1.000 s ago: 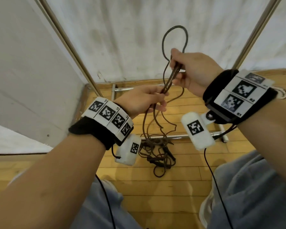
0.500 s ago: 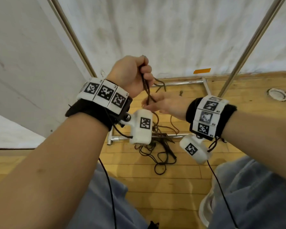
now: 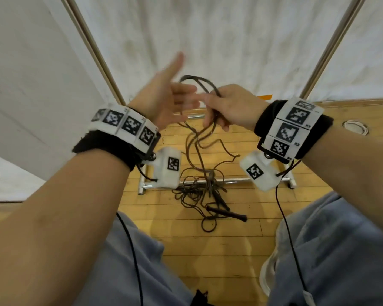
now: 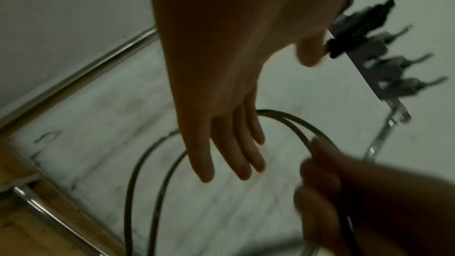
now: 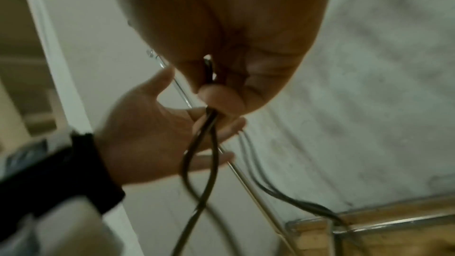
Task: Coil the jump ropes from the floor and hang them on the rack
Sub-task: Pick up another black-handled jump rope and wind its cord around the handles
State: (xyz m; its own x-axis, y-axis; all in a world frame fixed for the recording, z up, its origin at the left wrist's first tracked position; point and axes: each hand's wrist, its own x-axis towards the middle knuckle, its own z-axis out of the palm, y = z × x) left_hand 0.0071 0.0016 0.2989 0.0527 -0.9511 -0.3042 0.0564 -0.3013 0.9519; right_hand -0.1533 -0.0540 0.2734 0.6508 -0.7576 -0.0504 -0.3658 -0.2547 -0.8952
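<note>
Jump ropes [image 3: 205, 186] are mostly lying tangled on the wooden floor [image 3: 230, 250] at 6 o'clock (handles included), while the right hand [image 3: 230, 107] is clasping two raised loops and the left hand [image 3: 170, 100] is hovering spread and empty, so coiling is barely begun and hanging remains.

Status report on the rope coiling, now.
Left hand open, holding nothing. Right hand grips two rope loops. Rest of jump rope tangled on floor, handles down there. Nothing hung yet.

White fabric backdrop [image 3: 230, 36], wood plank floor [image 3: 208, 246], round floor fitting [image 3: 355, 127], possibly drain.
</note>
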